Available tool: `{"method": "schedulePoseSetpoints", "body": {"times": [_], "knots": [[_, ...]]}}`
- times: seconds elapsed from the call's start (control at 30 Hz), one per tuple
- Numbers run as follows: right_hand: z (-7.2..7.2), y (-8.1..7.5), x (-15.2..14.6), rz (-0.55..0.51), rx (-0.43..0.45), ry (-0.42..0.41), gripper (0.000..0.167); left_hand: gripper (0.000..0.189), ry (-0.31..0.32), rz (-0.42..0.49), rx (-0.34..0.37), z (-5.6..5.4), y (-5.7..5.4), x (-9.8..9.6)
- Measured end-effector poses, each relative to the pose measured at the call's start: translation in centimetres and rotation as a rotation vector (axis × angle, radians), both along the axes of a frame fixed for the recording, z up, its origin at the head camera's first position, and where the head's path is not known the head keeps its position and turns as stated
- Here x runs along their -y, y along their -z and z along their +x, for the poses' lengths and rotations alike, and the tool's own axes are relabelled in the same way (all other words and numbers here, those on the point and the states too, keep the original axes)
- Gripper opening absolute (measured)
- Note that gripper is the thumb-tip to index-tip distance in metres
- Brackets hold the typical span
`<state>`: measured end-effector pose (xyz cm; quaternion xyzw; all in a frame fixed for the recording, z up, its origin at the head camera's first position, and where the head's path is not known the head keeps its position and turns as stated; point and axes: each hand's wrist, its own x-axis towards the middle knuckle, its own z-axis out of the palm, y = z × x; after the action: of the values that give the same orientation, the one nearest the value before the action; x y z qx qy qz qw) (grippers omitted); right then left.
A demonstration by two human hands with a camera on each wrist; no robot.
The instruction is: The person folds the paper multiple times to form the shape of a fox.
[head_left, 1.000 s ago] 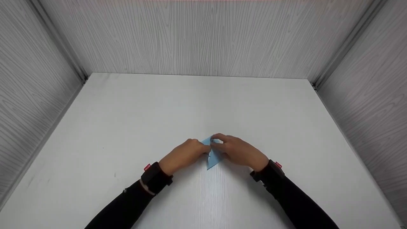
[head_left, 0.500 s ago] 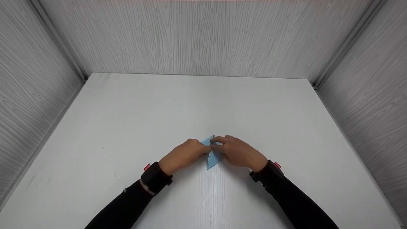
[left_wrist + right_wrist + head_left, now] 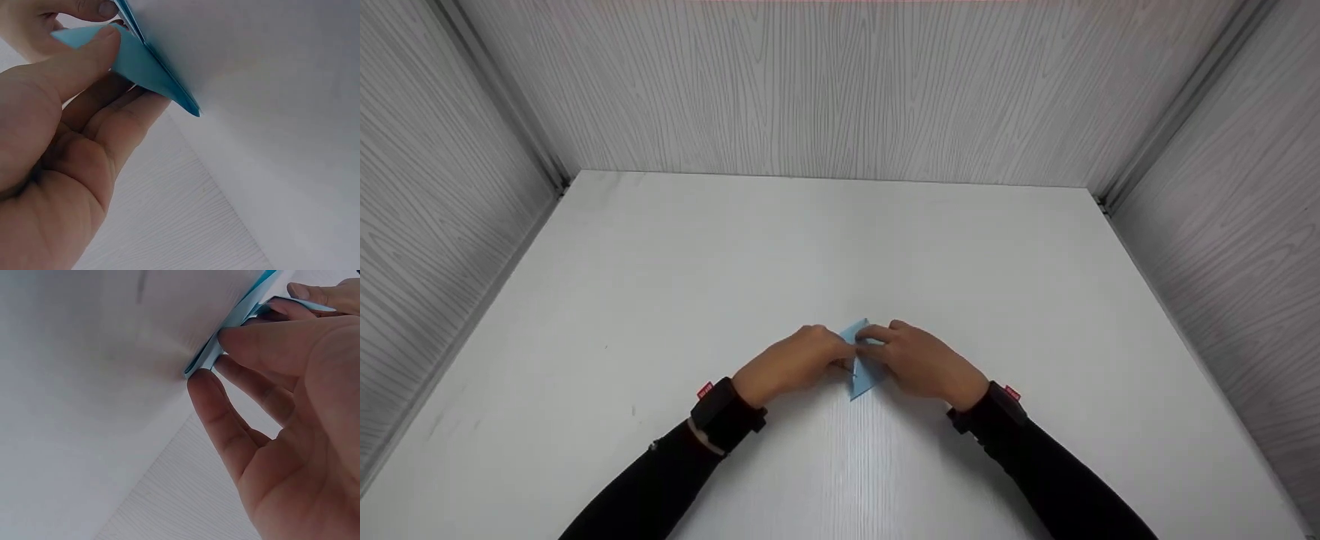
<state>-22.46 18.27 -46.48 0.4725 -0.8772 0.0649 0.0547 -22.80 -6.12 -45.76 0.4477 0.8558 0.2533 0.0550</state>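
Note:
A small piece of folded light-blue paper (image 3: 867, 381) sits near the middle of the white table, between both hands. My left hand (image 3: 795, 364) pinches a raised flap of the blue paper (image 3: 138, 64) between thumb and fingers, as the left wrist view shows. From the other side, my right hand (image 3: 926, 360) holds the paper's folded layers (image 3: 209, 354). Its thumb (image 3: 253, 343) lies on the paper, and the index fingertip (image 3: 202, 382) touches the folded end. Fingers cover part of the sheet in the head view.
The white tabletop (image 3: 840, 247) spreads around the hands. Grey wood-grain panels stand at the back (image 3: 825, 90), on the left (image 3: 427, 180) and on the right (image 3: 1237, 195). Black bands circle both wrists.
My right hand's fingers have shifted slightly on the paper, and the paper's far corner now shows beyond them. My left hand keeps its pinch almost in place.

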Motion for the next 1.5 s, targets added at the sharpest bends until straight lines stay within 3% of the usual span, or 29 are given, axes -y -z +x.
{"method": "schedulePoseSetpoints", "body": {"times": [0.07, 0.17, 0.3, 0.4, 0.63, 0.97, 1.5], "knots": [[0.0, -0.1, 0.1, 0.016, -0.008, 0.005, 0.053, 0.016, -0.008, -0.011, 0.033, -0.2, -0.3, 0.2], [0.0, -0.2, 0.2, 0.049, -0.015, 0.020, 0.052, 0.024, -0.081, -0.022, 0.062, -0.7, -0.6, 0.5], [0.1, -0.4, 0.4, 0.106, -0.027, 0.037, 0.050, 0.028, -0.223, -0.080, -0.020, -1.5, -0.4, 0.6], [0.1, -0.4, 0.5, 0.128, -0.038, 0.038, 0.050, 0.033, -0.263, -0.171, -0.098, -2.1, 0.0, 0.4], [0.2, -0.1, 0.6, 0.133, -0.083, 0.025, 0.048, 0.044, -0.210, -0.231, -0.151, -2.7, 0.6, -0.2], [0.2, 0.0, 0.4, 0.131, -0.054, 0.049, 0.050, 0.050, -0.182, -0.261, -0.225, -2.9, 0.9, -0.6], [0.2, -0.1, 0.5, 0.133, -0.069, 0.035, 0.047, 0.053, -0.158, -0.279, -0.231, -3.0, 0.7, -0.9]]}}
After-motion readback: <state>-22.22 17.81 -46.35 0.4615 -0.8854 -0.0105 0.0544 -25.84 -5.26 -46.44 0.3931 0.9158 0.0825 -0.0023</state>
